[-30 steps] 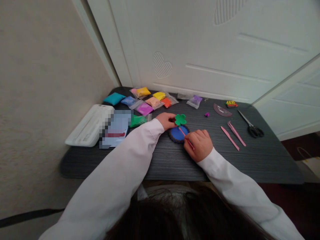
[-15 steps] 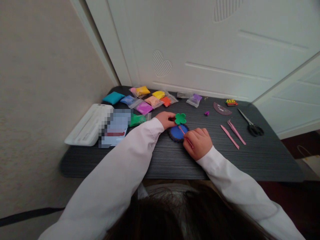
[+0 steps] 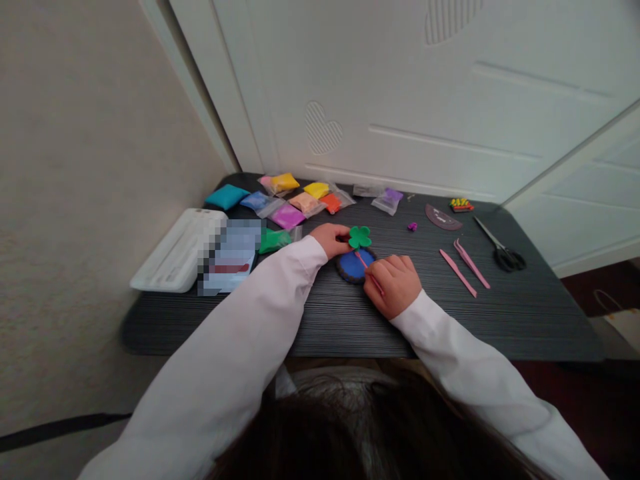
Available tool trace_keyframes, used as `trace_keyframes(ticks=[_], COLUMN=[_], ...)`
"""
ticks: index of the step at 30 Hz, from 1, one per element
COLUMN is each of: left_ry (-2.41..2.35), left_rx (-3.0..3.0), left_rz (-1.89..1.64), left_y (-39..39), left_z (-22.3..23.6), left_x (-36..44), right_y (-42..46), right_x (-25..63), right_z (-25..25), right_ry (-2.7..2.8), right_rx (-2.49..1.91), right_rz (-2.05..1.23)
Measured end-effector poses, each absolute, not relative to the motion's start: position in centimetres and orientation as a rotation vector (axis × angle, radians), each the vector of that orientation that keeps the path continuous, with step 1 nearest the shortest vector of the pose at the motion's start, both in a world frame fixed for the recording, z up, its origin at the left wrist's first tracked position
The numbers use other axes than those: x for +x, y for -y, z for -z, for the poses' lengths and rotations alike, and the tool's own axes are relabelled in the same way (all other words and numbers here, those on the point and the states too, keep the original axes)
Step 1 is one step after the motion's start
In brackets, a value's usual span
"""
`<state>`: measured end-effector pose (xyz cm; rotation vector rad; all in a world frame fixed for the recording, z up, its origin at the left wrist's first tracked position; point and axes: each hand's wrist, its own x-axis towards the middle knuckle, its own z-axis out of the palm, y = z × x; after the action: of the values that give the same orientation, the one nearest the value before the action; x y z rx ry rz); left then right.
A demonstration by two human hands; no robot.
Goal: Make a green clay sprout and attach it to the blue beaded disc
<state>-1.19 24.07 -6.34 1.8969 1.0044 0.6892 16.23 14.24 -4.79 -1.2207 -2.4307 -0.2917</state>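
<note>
A green four-petalled clay piece, like a clover [image 3: 359, 237], stands at the far edge of a blue clay disc [image 3: 353, 265] with a dark, bumpy rim. My left hand [image 3: 330, 240] is closed at the clover's left side, thumb and fingers pinching its edge; the exact contact is partly hidden. In my right hand [image 3: 395, 285] is a thin pink clay modelling tool [image 3: 362, 259], gripped like a pencil. Its tip points over the disc at the lower edge of the clover. The fingers cover much of the tool and the disc's right side.
Bags of coloured clay [image 3: 287, 215] lie along the back left. A phone-like screen [image 3: 233, 257] rests by a white box [image 3: 177, 250]. To the right are a pink knife tool [image 3: 458, 273], pink tweezers [image 3: 472, 264], scissors [image 3: 507, 257], a semicircular plate [image 3: 442, 217] and a purple clay bit [image 3: 413, 227].
Almost nothing differs. The view has shifted very slightly, and both hands keep their places at the clover and disc.
</note>
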Motion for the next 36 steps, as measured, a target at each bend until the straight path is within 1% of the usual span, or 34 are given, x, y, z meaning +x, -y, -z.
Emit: trace_keyframes(ticks=[9,26,36], left_ry=[-1.025,-1.0,-1.023], left_rx=[1.894,1.842,1.851], left_rz=[-0.685,-0.69,-0.699], left_y=[-24.03,-24.45,-23.95], left_z=[6.29,7.01,6.59], left_x=[-1.22,-1.18,-1.12], right_y=[-14.15,-14.42,-14.26], right_x=[16.63,16.52,16.49], right_z=[4.54,4.67,4.79], right_ry=[2.351,2.381,2.384], right_rx=[-1.271,-1.296,-1.278], right_rz=[0.262,0.27,0.247])
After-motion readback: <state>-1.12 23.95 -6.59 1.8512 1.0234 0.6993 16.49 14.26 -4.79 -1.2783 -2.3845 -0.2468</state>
